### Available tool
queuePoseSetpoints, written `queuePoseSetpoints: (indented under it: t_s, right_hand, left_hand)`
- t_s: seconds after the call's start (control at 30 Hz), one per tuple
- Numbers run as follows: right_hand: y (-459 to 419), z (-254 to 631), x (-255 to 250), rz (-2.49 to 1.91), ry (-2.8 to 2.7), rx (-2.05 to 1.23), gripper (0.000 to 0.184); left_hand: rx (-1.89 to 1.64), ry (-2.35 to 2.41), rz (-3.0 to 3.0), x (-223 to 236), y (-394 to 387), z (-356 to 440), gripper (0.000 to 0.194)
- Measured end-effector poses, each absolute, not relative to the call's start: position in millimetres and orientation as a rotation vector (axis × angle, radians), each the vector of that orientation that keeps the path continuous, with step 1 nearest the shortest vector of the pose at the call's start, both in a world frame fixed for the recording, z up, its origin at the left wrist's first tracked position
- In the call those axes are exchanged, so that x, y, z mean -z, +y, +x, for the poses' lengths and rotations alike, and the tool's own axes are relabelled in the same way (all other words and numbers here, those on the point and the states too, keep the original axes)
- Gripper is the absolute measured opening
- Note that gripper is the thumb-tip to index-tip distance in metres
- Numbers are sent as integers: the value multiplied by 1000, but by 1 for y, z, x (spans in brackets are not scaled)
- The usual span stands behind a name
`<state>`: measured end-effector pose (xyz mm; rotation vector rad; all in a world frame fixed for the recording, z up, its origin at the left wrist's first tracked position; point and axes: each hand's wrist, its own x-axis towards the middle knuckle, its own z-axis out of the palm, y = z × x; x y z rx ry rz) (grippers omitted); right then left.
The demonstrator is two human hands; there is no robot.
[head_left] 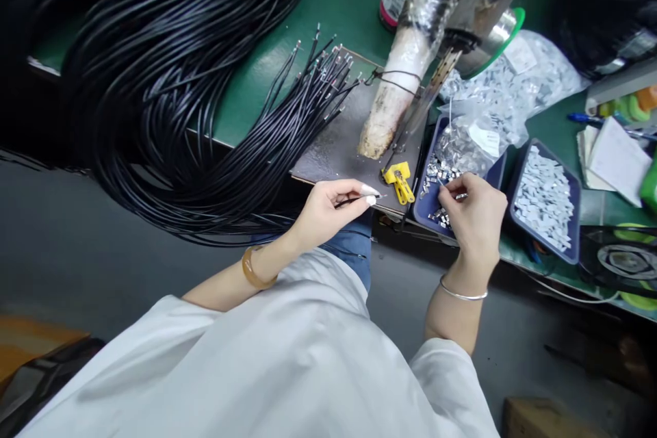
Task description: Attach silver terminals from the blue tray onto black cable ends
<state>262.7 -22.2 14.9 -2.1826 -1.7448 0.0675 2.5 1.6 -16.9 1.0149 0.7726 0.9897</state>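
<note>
Pinching the black cable (354, 200) near its tip, the left hand (328, 211) might let it slip beside the yellow tool (402, 182) if the grip loosens. The right hand (475, 212) presses its fingertips together over the blue tray (421, 212), on what I cannot tell; a hasty lift could scatter metal pieces (436, 171).

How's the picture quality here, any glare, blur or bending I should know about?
Head view: glossy highlights streak the black cables; plastic bags glint; the left and lower right edges sink into darkness; table lines tilt, suggesting wide-angle distortion; small metal parts by the right hand look slightly soft.
</note>
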Motion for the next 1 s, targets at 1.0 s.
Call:
queuePoseSetpoints:
  t_s: [1.0]
  right_hand:
    - [-55, 138, -2, -1434, -1502, -26, 14]
  left_hand:
    - [-919, 823, 1356, 1, -8, -3, 17]
